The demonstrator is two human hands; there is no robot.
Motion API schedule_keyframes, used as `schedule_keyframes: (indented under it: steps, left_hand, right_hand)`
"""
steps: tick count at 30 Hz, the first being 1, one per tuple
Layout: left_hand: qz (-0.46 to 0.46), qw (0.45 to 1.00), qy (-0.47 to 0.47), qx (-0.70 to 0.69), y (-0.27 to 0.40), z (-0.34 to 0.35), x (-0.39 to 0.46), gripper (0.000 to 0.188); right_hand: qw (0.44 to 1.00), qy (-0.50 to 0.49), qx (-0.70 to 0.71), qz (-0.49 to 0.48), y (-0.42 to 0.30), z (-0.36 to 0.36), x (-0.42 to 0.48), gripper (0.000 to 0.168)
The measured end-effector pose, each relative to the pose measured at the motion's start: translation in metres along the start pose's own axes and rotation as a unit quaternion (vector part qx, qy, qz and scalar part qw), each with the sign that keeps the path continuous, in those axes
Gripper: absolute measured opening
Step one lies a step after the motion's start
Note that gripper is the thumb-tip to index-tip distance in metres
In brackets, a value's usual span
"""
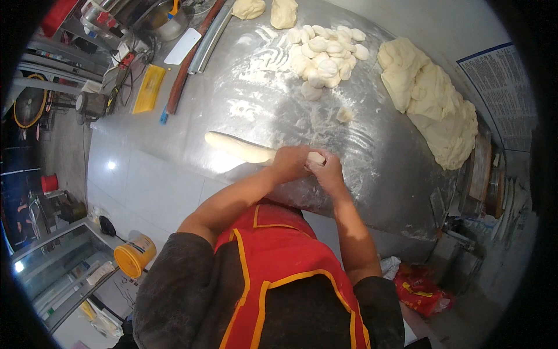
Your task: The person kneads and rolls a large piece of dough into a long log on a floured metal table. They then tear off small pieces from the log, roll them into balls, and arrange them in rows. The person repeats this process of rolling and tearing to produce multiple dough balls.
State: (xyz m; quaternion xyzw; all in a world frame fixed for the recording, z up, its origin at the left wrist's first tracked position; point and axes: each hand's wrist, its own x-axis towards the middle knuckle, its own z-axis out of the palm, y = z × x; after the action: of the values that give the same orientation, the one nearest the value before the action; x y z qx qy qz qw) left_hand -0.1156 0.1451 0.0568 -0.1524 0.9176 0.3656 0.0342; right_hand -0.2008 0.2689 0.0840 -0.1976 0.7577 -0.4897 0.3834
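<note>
A long roll of dough (242, 148) lies along the near edge of the floured steel worktable (187, 135). My left hand (291, 163) is closed around the roll close to its right end. Right beside it, my right hand (328, 171) grips the tip of the dough between thumb and fingers. Beyond my hands sits one small dough piece (344, 114) by itself. Farther back, many flattened dough pieces (327, 54) are heaped together on the flour. To the right rests a large mass of dough (429, 102).
Two dough lumps (248, 8) sit at the far edge. On the left lie a wooden rolling pin (185, 72), metal tubes (212, 37), a white scraper-like plate (183, 46) and a yellow block (149, 89). A metal bowl (168, 26) stands behind them. A yellow bucket (134, 256) is at lower left.
</note>
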Motion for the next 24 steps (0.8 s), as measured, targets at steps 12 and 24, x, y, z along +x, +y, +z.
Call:
schedule_keyframes:
  steps: [12,24]
  left_hand:
    - [-0.045,0.992,-0.065,0.098,0.018,-0.002,0.005,0.015]
    - [-0.025,0.996,0.035,0.072,-0.007,-0.005,0.003,0.067]
  right_hand:
    - [0.994,0.014,0.107,0.034,0.0,-0.007,-0.014,0.02]
    - [0.918,0.217,-0.305,-0.128,0.036,-0.064,0.062,0.045]
